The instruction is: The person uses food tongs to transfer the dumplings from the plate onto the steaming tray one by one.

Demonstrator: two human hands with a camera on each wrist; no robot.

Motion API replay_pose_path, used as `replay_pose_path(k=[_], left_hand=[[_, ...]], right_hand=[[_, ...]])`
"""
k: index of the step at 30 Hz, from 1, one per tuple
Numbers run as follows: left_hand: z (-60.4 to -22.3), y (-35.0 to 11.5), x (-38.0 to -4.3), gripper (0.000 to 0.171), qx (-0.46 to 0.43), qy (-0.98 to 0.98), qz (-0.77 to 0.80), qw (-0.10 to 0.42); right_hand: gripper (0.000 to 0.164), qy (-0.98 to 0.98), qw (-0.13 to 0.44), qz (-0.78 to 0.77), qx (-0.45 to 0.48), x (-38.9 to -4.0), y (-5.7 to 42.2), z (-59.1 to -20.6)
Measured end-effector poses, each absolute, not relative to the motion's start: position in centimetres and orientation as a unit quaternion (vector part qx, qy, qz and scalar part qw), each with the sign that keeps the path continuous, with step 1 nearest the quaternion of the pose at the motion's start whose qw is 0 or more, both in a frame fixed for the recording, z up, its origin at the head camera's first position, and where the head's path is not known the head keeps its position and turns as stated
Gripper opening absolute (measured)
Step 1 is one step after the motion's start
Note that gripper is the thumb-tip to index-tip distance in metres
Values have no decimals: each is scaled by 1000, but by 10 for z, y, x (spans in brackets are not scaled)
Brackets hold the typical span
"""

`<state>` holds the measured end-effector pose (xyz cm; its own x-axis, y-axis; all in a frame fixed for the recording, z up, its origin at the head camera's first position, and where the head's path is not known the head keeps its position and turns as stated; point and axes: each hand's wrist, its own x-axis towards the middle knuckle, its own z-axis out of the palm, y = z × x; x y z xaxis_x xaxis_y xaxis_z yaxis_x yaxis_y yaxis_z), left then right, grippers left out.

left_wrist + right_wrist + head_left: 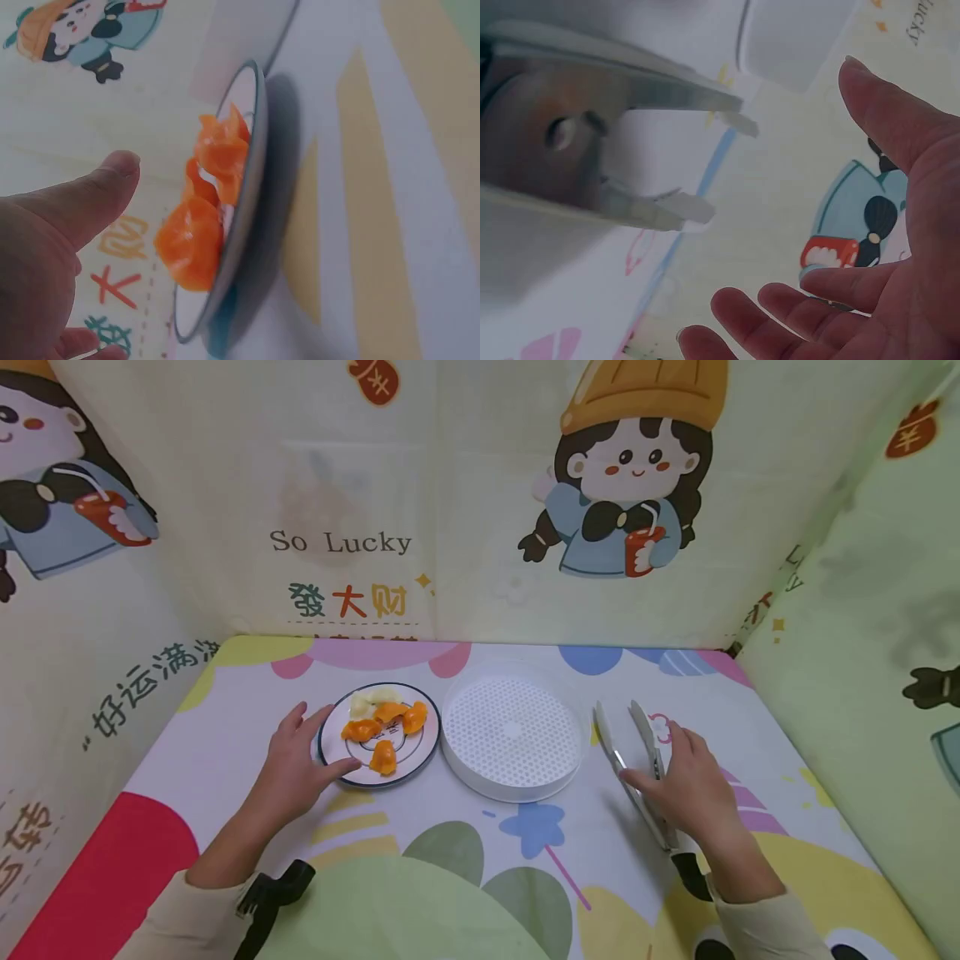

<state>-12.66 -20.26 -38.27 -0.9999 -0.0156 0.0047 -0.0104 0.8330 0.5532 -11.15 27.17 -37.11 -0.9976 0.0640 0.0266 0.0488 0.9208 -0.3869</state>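
Observation:
On the table's left half, a white plate (412, 757) with a dark rim carries several orange, folded dumpling-like pieces (383, 758) and some pale ones (363, 704). My left hand (294, 777) is spread at the plate's left side, thumb toward its front edge. In the left wrist view the thumb (94, 195) stands apart from the orange pieces (191, 244). Metal tongs (605, 727) with a black-and-white handle end lie to the right, arms apart. Over them hovers my right hand (697, 797), fingers loosely spread; the right wrist view shows nothing held beside the tongs (540, 169).
A round white perforated tray (513, 735) with a raised wall stands between plate and tongs, close to the plate. The table has a colourful printed cloth (457, 893). Printed curtains (465, 510) enclose the back and both sides. A black strap (281, 889) is on the left wrist.

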Motion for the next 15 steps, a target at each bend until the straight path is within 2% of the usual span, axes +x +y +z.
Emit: replay_pose_path(k=[6, 15], left_hand=[[-401, -214, -135, 89, 26, -953, -299, -36], [-416, -222, -138, 88, 48, -945, -316, -63]], right_hand=[[111, -981, -14, 190, -45, -112, 283, -381], [113, -982, -20, 182, -46, -114, 287, -390]])
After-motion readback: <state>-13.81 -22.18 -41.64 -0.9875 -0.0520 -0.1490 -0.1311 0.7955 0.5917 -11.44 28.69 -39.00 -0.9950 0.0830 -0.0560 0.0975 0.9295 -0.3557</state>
